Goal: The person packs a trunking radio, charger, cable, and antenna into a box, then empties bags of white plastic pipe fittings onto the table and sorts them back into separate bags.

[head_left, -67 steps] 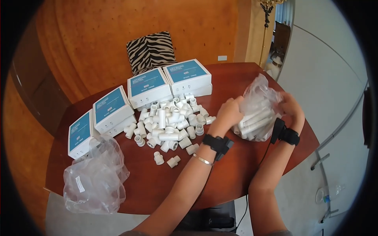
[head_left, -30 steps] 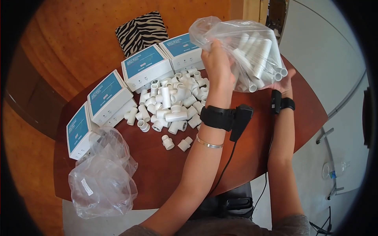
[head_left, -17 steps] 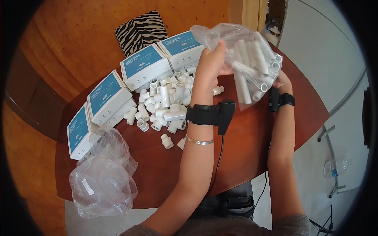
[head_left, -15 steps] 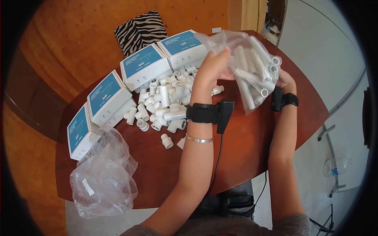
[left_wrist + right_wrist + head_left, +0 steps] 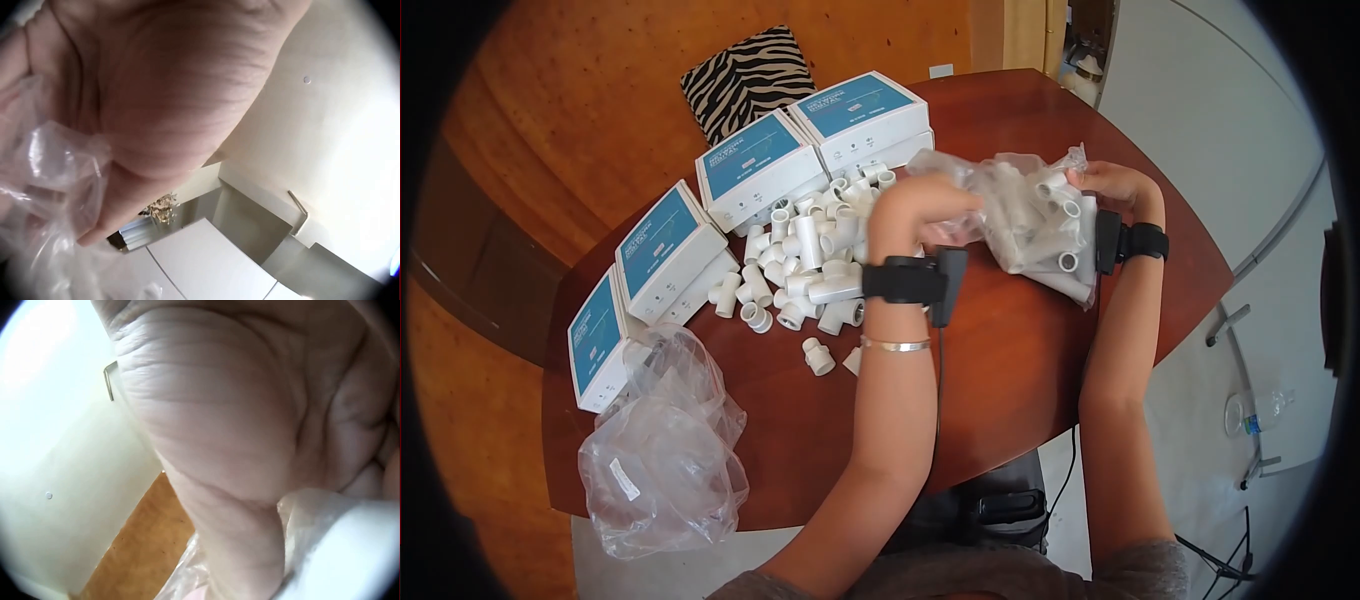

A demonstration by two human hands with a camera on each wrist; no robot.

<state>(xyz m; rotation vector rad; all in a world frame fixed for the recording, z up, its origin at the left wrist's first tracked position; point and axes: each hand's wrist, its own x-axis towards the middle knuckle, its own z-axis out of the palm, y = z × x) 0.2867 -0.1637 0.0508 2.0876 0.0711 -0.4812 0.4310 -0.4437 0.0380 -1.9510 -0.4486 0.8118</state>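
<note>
Above the wooden table (image 5: 1000, 400), both hands (image 5: 940, 205) grip the bag (image 5: 1025, 225).

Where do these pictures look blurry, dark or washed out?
Head view: black corners, left hand slightly smeared. Left wrist view: bag soft, pale surface behind glaring at right. Right wrist view: upper left blown out, lower right blurred white.

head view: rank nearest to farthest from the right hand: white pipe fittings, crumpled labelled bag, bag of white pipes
1. Bag of white pipes: touching the right hand.
2. White pipe fittings: further left, piled.
3. Crumpled labelled bag: far left, low in view.
</note>
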